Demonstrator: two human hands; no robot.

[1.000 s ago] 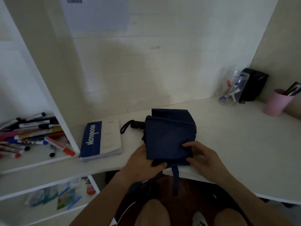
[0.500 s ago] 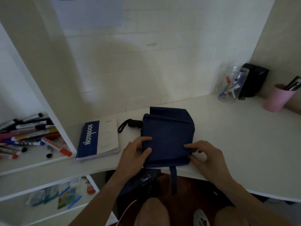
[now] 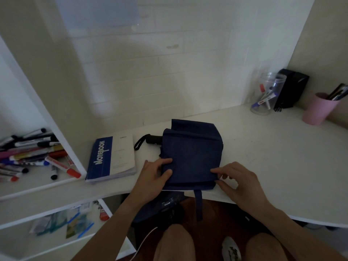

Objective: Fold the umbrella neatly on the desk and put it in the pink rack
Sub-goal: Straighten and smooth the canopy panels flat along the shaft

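The left hand (image 3: 153,178) pinches the left edge of the umbrella (image 3: 191,155), thumb on top of the navy cloth and the fingers curled around the fold beneath it. The right hand (image 3: 239,180) rests at the umbrella's lower right corner, its fingertips (image 3: 214,171) pressing down on the cloth and the other fingers bent loosely against the desk (image 3: 273,151); I cannot tell whether it grips the cloth or only presses on it.

The umbrella lies flat on the desk near the front edge, folded into a rough square. Its black handle (image 3: 154,139) sticks out to the left with a loop strap (image 3: 140,143) beside it, and a navy closing strap (image 3: 198,204) hangs down over the desk edge.

Just left of the handle lies a blue and white notebook (image 3: 111,159). Further left, on a shelf (image 3: 37,183), is a heap of markers (image 3: 32,153). Well away at the back right stand a clear jar (image 3: 267,95) with pens, a black object (image 3: 291,87) behind it, and a pink cup (image 3: 318,110) holding pens near the right edge of view.
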